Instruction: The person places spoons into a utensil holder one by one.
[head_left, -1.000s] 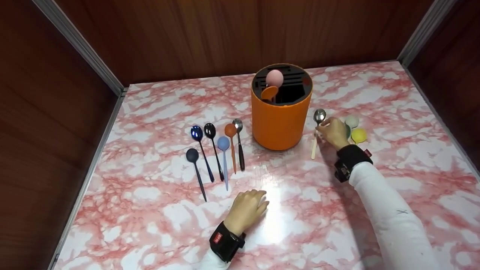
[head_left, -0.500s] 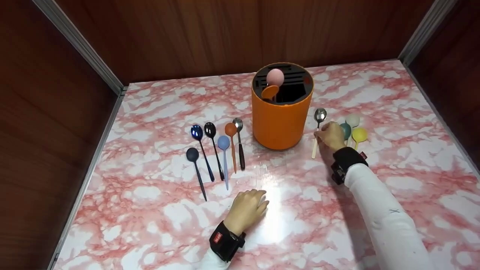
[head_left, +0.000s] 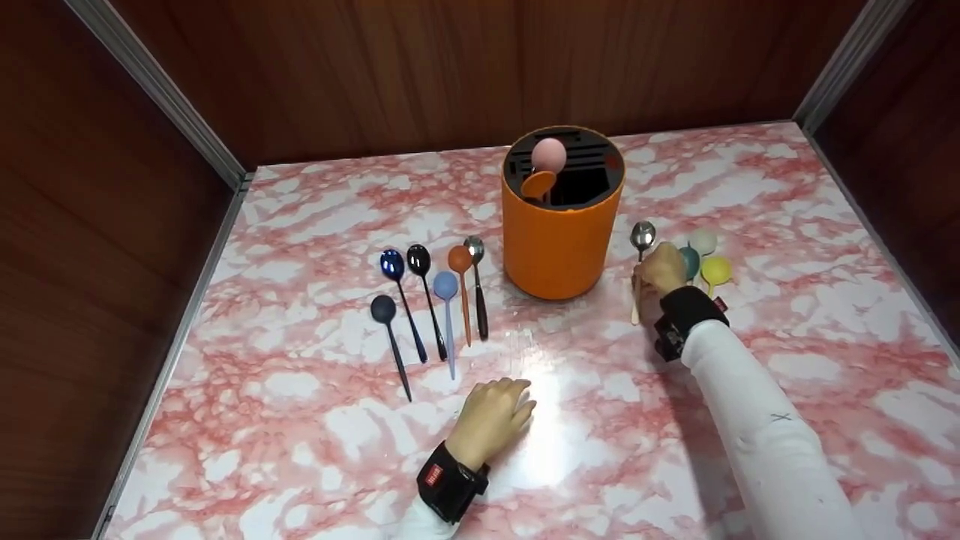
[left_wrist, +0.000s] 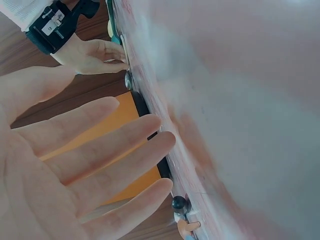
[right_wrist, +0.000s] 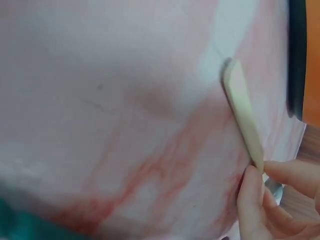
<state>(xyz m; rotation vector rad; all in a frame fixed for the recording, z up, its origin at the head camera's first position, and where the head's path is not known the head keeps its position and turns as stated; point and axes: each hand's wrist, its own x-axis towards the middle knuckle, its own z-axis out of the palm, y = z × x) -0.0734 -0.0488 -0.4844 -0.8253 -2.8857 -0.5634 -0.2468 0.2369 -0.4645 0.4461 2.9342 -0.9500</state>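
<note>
At the right of the head view, my right hand (head_left: pixel 664 268) holds a metal spoon (head_left: pixel 643 235) with a cream handle. The right wrist view has the thumb and fingers pinching that handle (right_wrist: pixel 242 107). Beside this hand lie a teal spoon (head_left: pixel 688 262), a yellow spoon (head_left: pixel 716 270) and a pale grey-green spoon (head_left: pixel 703 241), their handles partly hidden. My left hand (head_left: pixel 491 420) is low over the front middle of the table, holding nothing. Its fingers spread out nearly straight in the left wrist view.
An orange cylindrical utensil holder (head_left: pixel 559 251) stands at the back, with a pink spoon (head_left: pixel 549 155) and an orange spoon (head_left: pixel 538 184) in its slotted top. Left of it lie several spoons, including a light blue one (head_left: pixel 446 285) and a dark matte one (head_left: pixel 383 309). Wood-look panels (head_left: pixel 450 75) enclose the table.
My right hand has shifted slightly left and toward me. The cream-handled spoon has turned and moved a little toward me with it. More of the teal spoon shows; the left hand has stayed put.
</note>
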